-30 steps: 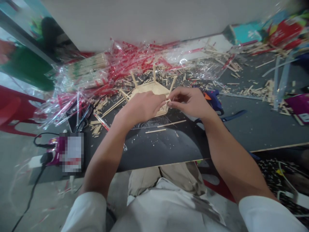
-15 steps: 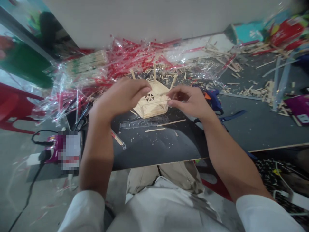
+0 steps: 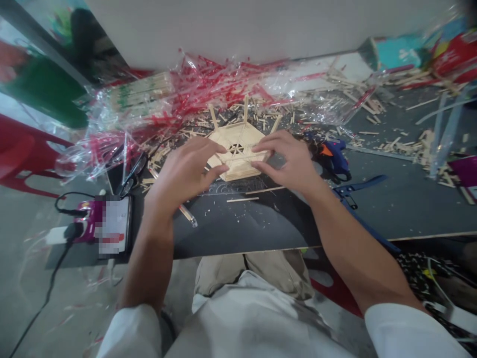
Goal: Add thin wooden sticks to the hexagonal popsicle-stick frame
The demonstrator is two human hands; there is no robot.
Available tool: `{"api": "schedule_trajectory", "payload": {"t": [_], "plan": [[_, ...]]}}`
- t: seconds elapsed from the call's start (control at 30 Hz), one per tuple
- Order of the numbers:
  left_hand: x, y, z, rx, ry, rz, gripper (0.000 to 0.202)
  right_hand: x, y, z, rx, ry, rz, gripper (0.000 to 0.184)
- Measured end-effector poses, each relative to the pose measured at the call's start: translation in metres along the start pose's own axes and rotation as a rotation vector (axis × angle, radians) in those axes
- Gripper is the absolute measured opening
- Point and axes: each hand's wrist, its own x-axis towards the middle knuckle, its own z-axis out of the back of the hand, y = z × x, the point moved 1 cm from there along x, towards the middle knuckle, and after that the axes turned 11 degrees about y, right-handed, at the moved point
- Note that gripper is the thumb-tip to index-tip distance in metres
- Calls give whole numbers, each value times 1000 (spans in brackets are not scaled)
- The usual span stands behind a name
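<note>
A hexagonal wooden stick frame (image 3: 244, 174) lies on the dark table, with a spoked opening in its base and short posts standing up at its back corners. My left hand (image 3: 192, 166) grips its front left corner, thumb and fingers curved around the edge. On the opposite corner my right hand (image 3: 288, 158) does the same, thumb in front and fingers above. A thin stick appears to span the front between the two hands; its ends are hidden by the fingers. Just in front lie a loose stick (image 3: 243, 200) and a partly covered clear plastic ruler (image 3: 223, 188).
A blue glue gun (image 3: 337, 158) and blue-handled pliers (image 3: 348, 193) lie on the right. Red and clear wrappers (image 3: 212, 82) and stick scraps cover the back. On the left are a phone (image 3: 115, 228), a purple power adapter (image 3: 85, 221) and bundled sticks (image 3: 139, 92).
My left hand has come down from above the frame to its front left corner. My right hand's thumb and fingers have spread at the right corner. The whole view has shifted slightly.
</note>
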Motion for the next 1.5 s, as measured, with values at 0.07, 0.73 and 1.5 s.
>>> {"api": "schedule_trajectory", "payload": {"t": [0.07,0.73,1.5], "plan": [[-6,-6,-17,22,-108,10,26,1,2,-4,-44,16,22,25],[1,-4,-40,-125,-192,68,11,2,3,-18,78,-13,-68,21],[-2,-10,-42,-260,-293,138,20,0,5,-18,81,-24,-13,16]]}}
